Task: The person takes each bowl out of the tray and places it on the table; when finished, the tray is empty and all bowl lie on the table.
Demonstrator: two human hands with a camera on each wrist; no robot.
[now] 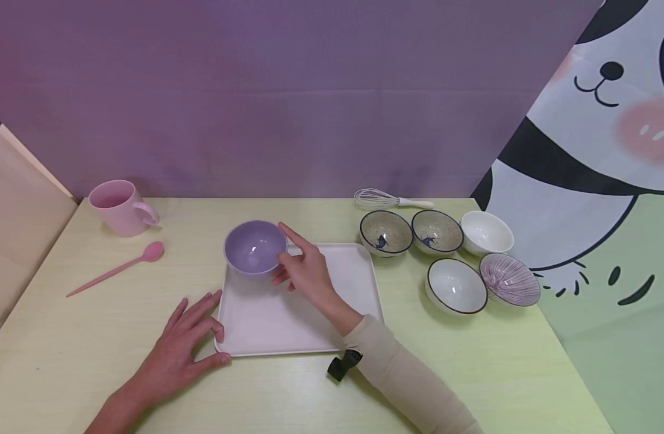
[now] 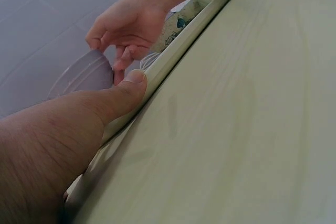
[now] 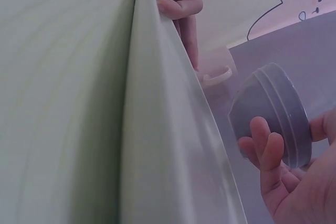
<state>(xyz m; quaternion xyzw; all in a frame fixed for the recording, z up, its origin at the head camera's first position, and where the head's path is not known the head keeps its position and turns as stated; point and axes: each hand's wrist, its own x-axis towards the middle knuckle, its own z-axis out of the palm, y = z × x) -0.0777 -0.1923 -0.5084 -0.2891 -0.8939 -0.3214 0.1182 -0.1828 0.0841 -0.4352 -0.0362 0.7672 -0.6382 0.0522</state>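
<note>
My right hand (image 1: 308,274) grips a purple bowl (image 1: 254,247) by its right side, index finger at the rim and the other fingers below. In the head view the bowl overlaps the far left corner of a white rectangular tray (image 1: 337,301). The right wrist view shows the bowl's ridged outer wall (image 3: 270,114), with thumb and fingers on either side of the rim. My left hand (image 1: 175,349) holds the tray's near left corner, thumb at the front edge and bent index finger at the left edge. Its thumb (image 2: 123,95) shows large in the left wrist view.
A pink mug (image 1: 120,208) and a pink spoon (image 1: 117,274) lie left on the table (image 1: 39,367). On the right stand several bowls: two speckled (image 1: 386,232), a white one (image 1: 486,233), a dark-rimmed white one (image 1: 457,286), a striped one (image 1: 510,279). Behind them lies a whisk (image 1: 391,199).
</note>
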